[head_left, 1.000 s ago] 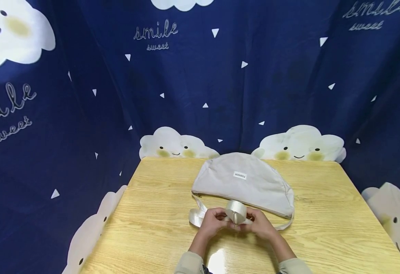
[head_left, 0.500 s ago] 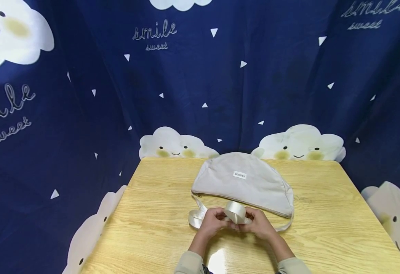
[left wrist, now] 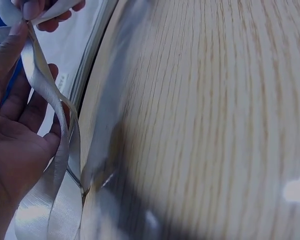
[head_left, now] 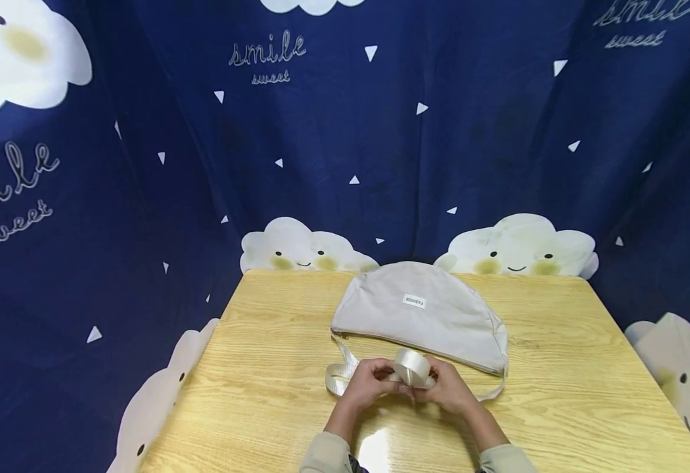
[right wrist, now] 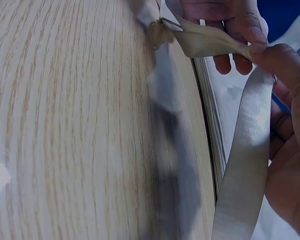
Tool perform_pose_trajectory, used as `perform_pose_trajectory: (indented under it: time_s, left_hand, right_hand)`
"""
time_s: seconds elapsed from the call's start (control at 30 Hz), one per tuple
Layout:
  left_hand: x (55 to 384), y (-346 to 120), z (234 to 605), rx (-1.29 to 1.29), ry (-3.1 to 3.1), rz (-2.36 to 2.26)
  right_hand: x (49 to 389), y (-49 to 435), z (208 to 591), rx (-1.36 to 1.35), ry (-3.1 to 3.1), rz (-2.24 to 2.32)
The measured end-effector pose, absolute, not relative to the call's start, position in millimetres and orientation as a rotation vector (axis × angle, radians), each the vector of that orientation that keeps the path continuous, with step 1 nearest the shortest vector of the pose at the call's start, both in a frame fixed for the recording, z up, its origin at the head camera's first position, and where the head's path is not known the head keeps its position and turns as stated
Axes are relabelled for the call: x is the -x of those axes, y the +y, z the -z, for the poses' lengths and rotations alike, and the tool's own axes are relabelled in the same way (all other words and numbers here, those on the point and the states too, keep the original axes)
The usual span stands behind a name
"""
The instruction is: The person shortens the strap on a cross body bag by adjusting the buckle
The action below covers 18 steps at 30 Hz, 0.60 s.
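A beige handbag (head_left: 374, 322) with a small white label (head_left: 414, 301) lies flat on the table, its long zipped edge toward me. Between thumb and fingers my left hand (head_left: 371, 381) pinches the bag's satiny woven strap (left wrist: 65, 215). From the other side my right hand (head_left: 447, 386) pinches the same strap, its fingertips meeting those of the left. Above the joined fingertips stands a round strap loop (head_left: 411, 366). In the right wrist view the strap runs down past the right hand (right wrist: 295, 130). The exact pinch spot is partly covered by the thumbs.
Left of the hands, another strap fold (head_left: 338, 378) curls on the wooden table (head_left: 262, 420). On the right the strap's other stretch (head_left: 493, 394) leads back to the bag's corner. A dark blue curtain (head_left: 321, 131) with clouds hangs behind and at both sides.
The upright strap loop has shifted slightly right and turned a little. The fold at the left has opened rounder. Both hands keep their pinch in nearly the same place.
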State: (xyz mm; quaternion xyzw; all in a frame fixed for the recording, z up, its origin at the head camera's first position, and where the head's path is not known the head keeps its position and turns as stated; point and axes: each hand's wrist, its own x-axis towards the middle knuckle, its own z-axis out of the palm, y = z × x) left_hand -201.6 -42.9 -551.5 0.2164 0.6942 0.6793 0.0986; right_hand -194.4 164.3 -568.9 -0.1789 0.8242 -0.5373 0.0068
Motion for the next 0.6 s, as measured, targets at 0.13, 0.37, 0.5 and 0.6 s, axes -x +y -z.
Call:
perform_pose_trajectory:
  time_s: [0.13,0.37,0.5,0.6]
  left_hand:
    - [201,-42,549,-0.643,2.063,-1.996]
    - [202,-41,550,-0.653,2.091,-1.975]
    - [208,-38,563,-0.622,2.119,-1.961]
    - [212,-38,575,-0.602,2.143,-1.95]
  right_hand:
    - [195,164,569,0.581,2.639,1.626]
    - [194,165,569,0.627,2.707,1.588]
    - [192,165,571,0.58,2.703,1.563]
    - [192,164,572,0.557,2.691,1.558]
